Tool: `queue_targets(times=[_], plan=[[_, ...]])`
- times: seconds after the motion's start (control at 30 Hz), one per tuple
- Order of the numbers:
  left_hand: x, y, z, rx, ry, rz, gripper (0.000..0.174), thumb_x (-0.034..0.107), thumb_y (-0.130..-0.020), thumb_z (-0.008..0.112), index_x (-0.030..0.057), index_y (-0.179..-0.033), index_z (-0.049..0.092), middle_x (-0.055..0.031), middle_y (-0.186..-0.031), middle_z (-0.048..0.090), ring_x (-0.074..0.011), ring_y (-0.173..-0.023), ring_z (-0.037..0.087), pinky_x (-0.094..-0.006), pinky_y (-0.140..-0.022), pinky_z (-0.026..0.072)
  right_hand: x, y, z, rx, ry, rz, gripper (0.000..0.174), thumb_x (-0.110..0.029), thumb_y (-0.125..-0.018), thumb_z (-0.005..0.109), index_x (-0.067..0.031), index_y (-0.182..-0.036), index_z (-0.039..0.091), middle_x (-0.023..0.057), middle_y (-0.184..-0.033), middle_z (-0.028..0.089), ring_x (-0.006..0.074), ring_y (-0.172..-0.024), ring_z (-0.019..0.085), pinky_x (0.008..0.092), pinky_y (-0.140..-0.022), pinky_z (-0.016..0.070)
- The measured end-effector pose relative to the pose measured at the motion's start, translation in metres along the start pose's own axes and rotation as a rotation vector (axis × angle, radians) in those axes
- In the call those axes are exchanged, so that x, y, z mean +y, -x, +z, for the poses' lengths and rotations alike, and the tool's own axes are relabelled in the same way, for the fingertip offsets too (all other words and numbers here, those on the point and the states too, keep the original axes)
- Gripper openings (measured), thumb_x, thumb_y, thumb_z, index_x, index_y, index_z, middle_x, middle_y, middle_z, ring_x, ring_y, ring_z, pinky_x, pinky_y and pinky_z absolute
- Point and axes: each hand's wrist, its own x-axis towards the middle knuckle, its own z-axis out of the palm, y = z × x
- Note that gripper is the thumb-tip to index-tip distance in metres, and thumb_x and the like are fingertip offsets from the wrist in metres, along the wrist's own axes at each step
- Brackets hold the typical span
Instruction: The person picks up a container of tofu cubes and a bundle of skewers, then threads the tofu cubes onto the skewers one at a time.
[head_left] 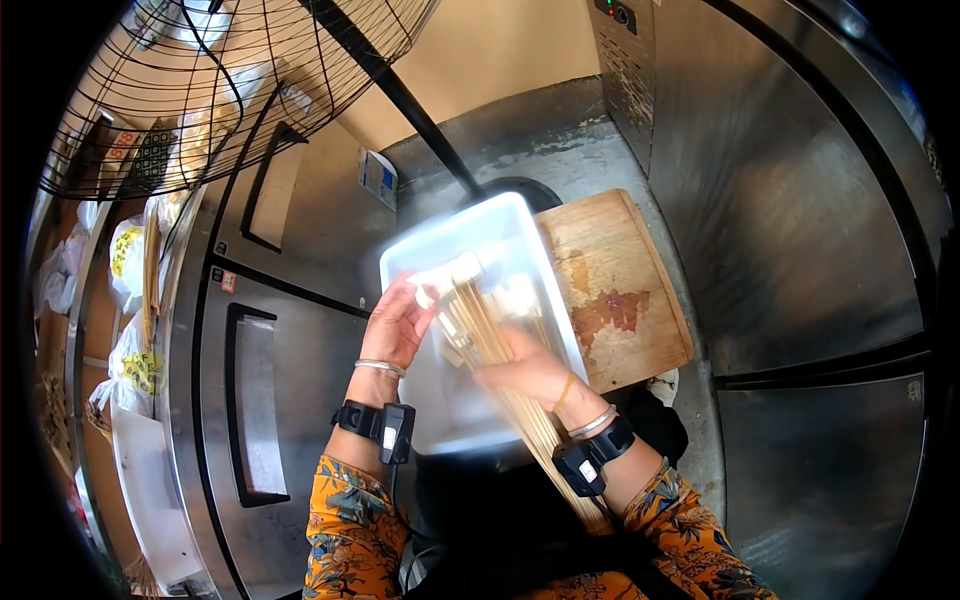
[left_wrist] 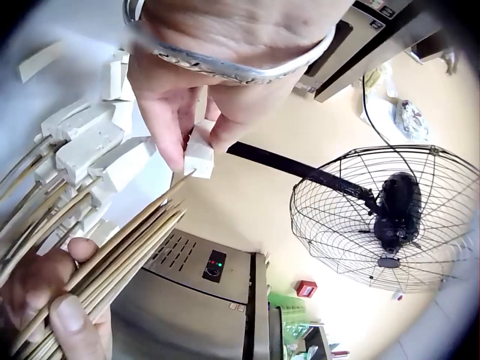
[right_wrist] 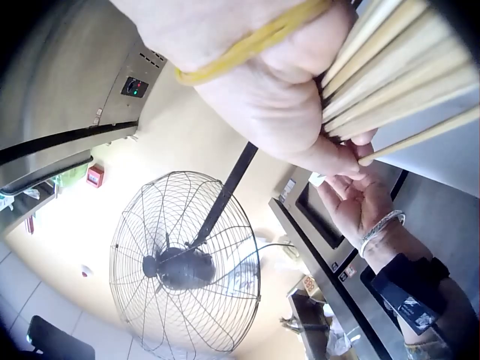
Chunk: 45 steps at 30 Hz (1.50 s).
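The left wrist view shows clearly what blurs in the head view: the left hand (left_wrist: 240,99) pinches a block (left_wrist: 199,159) at a skewer's tip, while the right hand (head_left: 535,372) grips the bundle (left_wrist: 142,247). The head view alone shows the reddish-stained board (head_left: 610,250) beside the tub (head_left: 445,402). The block, held over the tub, is white and angular.

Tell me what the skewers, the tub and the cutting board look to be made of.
Skewers: likely bamboo, perhaps another wood, seemingly unvarnished, given their pale tan, dull surface.
Tub: probably plastic, smooth with a soft sheen, judging by its whitish walls.
Cutting board: apparently wood, finish worn, from its tan, stained face.
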Motion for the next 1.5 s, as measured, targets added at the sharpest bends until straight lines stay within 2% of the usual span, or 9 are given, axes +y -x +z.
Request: queue_targets(times=[0.4,0.53,0.73,0.87,1.0,1.07,1.13,1.23,1.5], plan=[[-0.003,0.014,0.014,0.025,-0.299,0.060,0.037,0.008,-0.088,0.058,0.0014,-0.124,0.050,-0.0143,-0.106,0.064,-0.0202,-0.089,0.066,-0.0269,-0.075,0.0576,0.005,-0.002,-0.004,0.015,0.054,0.001,0.042,-0.007,-0.077,0.068,-0.0003,-0.115,0.050,0.0080,-0.095,0.062,0.0136,-0.082,0.061,0.0258,-0.070,0.0490],[-0.007,0.028,0.028,0.068,-0.337,0.086,0.026,0.002,-0.087,0.055,0.0000,-0.113,0.057,-0.0123,-0.100,0.065,-0.0168,-0.085,0.065,-0.0272,-0.072,0.0583,0.000,0.001,-0.002,0.032,0.014,-0.002,0.043,-0.001,-0.077,0.064,-0.0016,-0.118,0.050,0.0032,-0.095,0.059,0.0097,-0.081,0.058,0.0233,-0.068,0.0487],[-0.020,0.039,0.031,0.063,-0.411,0.092,0.033,0.003,-0.084,0.062,0.0021,-0.117,0.057,-0.0063,-0.092,0.066,-0.0104,-0.076,0.061,-0.0254,-0.069,0.0565,0.006,-0.002,-0.005,0.025,0.012,-0.018,0.044,0.002,-0.078,0.061,-0.0025,-0.120,0.050,0.0002,-0.094,0.058,0.0069,-0.079,0.057,0.0212,-0.065,0.0482],[-0.015,0.035,0.025,0.066,-0.457,0.106,0.034,0.008,-0.089,0.058,0.0057,-0.122,0.054,-0.0063,-0.100,0.065,-0.0109,-0.080,0.063,-0.0238,-0.070,0.0557,0.007,-0.002,-0.006,0.016,-0.049,-0.028,0.042,0.002,-0.078,0.061,-0.0025,-0.118,0.050,-0.0001,-0.090,0.058,0.0067,-0.074,0.057,0.0211,-0.061,0.0474],[-0.026,0.015,-0.006,0.271,-0.509,0.298,0.028,-0.003,-0.085,0.051,0.0047,-0.111,0.056,-0.0043,-0.099,0.058,-0.0160,-0.081,0.063,-0.0266,-0.070,0.0548,-0.006,0.003,-0.004,0.080,0.020,0.043,0.038,0.000,-0.079,0.060,-0.0025,-0.115,0.051,0.0025,-0.085,0.059,0.0080,-0.066,0.057,0.0222,-0.054,0.0469],[-0.048,-0.009,-0.060,0.198,-0.864,0.139,0.027,-0.007,-0.078,0.051,0.0031,-0.102,0.057,-0.0057,-0.099,0.055,-0.0186,-0.080,0.062,-0.0288,-0.070,0.0535,-0.010,0.004,-0.004,0.075,0.027,0.064,0.036,0.000,-0.079,0.060,-0.0027,-0.114,0.051,0.0041,-0.083,0.059,0.0089,-0.064,0.057,0.0227,-0.052,0.0468],[-0.060,-0.001,-0.061,-0.044,-1.556,0.248,0.029,-0.007,-0.073,0.053,0.0013,-0.100,0.059,-0.0120,-0.100,0.058,-0.0251,-0.086,0.061,-0.0333,-0.076,0.0522,-0.008,0.005,-0.004,0.093,-0.034,0.056,0.033,-0.002,-0.078,0.059,-0.0007,-0.110,0.051,0.0057,-0.081,0.059,0.0121,-0.064,0.058,0.0248,-0.053,0.0474],[-0.077,-0.004,-0.051,-0.182,-2.105,0.297,0.026,0.002,-0.073,0.061,0.0032,-0.099,0.063,-0.0161,-0.103,0.057,-0.0341,-0.092,0.057,-0.0396,-0.082,0.0491,-0.014,0.009,-0.001,0.099,-0.120,0.044,0.031,-0.002,-0.078,0.058,0.0002,-0.107,0.051,0.0068,-0.081,0.059,0.0137,-0.064,0.059,0.0257,-0.053,0.0477],[-0.063,-0.005,-0.038,-0.304,-2.007,0.157,0.023,0.010,-0.080,0.057,0.0051,-0.103,0.062,-0.0144,-0.095,0.062,-0.0330,-0.087,0.061,-0.0394,-0.079,0.0502,-0.011,0.005,-0.004,0.039,-0.189,0.038,0.031,-0.001,-0.079,0.060,-0.0010,-0.109,0.052,0.0058,-0.086,0.060,0.0118,-0.066,0.058,0.0242,-0.055,0.0477]])
